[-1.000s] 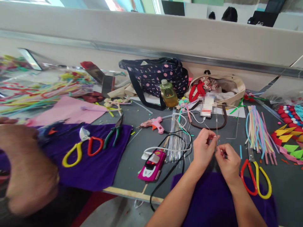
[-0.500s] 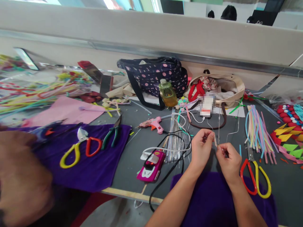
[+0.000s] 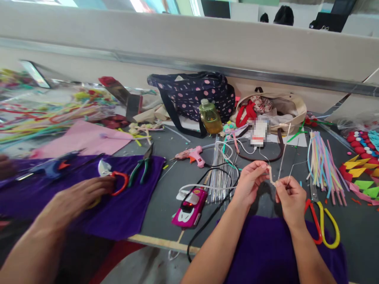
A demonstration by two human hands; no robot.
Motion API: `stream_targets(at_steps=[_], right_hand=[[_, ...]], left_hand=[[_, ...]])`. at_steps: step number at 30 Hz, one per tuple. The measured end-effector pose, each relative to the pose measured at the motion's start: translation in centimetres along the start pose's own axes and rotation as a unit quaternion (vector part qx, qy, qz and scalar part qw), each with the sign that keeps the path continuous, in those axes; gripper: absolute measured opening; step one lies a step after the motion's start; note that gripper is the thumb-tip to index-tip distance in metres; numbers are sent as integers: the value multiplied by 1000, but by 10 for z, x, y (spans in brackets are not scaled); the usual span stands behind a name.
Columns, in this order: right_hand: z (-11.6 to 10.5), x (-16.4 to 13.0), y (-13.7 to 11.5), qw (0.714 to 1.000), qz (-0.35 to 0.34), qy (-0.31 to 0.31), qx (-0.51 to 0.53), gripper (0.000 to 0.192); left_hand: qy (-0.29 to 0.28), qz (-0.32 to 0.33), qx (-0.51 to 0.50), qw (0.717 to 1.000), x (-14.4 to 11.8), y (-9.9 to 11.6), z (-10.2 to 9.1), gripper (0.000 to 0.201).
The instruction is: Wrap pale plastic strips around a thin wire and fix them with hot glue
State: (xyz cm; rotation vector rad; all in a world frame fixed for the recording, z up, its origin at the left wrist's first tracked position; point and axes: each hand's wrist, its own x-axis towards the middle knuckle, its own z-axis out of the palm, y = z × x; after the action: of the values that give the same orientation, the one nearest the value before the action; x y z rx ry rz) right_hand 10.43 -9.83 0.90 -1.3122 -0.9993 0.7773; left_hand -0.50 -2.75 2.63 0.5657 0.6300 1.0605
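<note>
The left hand and the right hand are raised close together over the counter, each pinching one end of a short pale pipe cleaner that bends between the fingertips. Thin wire stems rise from the same grip — whether they are joined to the pipe cleaner cannot be made out. Below the wrists lies a purple cloth. Just right of the right hand rest red-and-yellow scissors, and beyond them a fan of pastel straws. Left of the left hand sit a bundle of clear sticks, a looped black cable and a pink toy car; a pink glue gun lies farther back. Behind stand a yellow-green bottle, a polka-dot bag and a beige tote; the one label there is blurred, so no writing is legible. At far left another person's hand reaches onto a second purple cloth, covering scissors beside green pliers.
</note>
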Motion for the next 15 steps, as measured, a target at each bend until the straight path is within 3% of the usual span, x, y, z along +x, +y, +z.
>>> stream_targets(at_steps=[5,9,12,15], right_hand=[[-1,2,7,993,34,-41,108,20],[-1,-1,5,996,21,-61,57,20],[-1,-3,2,996,-56,-25,-61,17],[-1,-5,2,970,-166,21,-176,13]], left_hand=[[-78,-99,-120,985,0,-1,-1,28],[-102,-133,-160,973,-2,-1,1,36],[-63,-95,-113,987,-1,-4,1,33],[40,27,-33,998,1,-6,1,29]])
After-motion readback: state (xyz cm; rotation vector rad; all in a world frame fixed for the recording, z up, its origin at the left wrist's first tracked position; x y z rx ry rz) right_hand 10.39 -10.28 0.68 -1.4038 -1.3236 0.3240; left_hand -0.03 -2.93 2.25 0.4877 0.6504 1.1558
